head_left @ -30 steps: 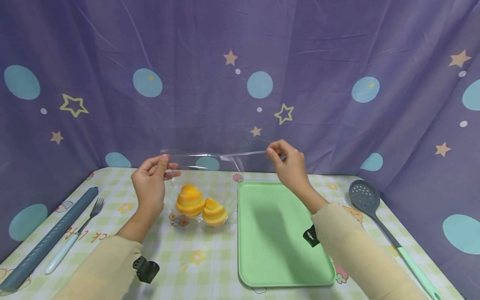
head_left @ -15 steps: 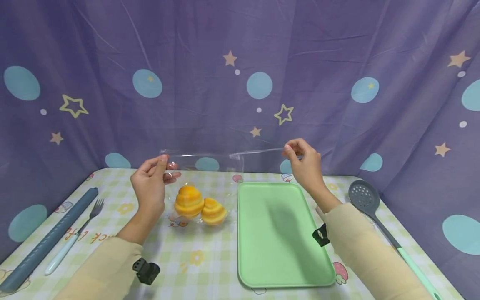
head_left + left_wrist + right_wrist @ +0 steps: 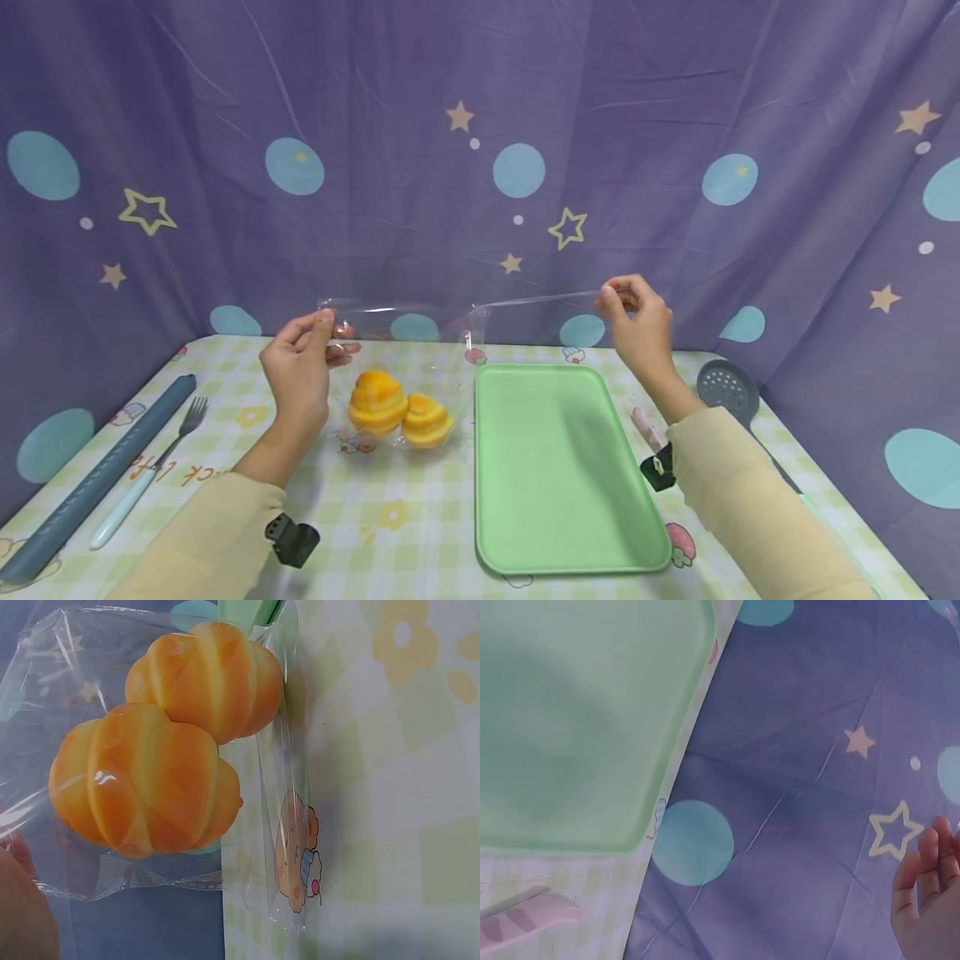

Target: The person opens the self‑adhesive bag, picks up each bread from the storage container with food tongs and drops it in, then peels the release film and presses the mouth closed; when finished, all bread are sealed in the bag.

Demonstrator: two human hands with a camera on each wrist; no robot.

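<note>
My left hand (image 3: 300, 362) pinches the upper left corner of a clear plastic bag (image 3: 450, 362). Inside the bag are two golden, ridged bread rolls, a larger one (image 3: 377, 404) and a smaller one (image 3: 426, 422) touching it. Close up in the left wrist view, both rolls (image 3: 142, 780) show through the film, and part of the hand (image 3: 26, 915) is at the lower left. A thin clear strip (image 3: 536, 298) stretches from the bag's upper right corner to my right hand (image 3: 641, 329), whose thumb and fingers pinch its end above the tray's far right corner.
A green tray (image 3: 562, 467) lies right of the bag. Beyond it are a pink striped object (image 3: 647, 427), partly behind the right wrist, and a slotted skimmer (image 3: 727, 387). At left lie a fork (image 3: 161, 467) and a long blue-grey bar (image 3: 105, 471). A purple curtain (image 3: 420, 167) hangs behind.
My right hand has moved right and slightly up, drawing out a longer stretch of the strip. The pink object has come into view. My left hand and the bag have hardly moved.
</note>
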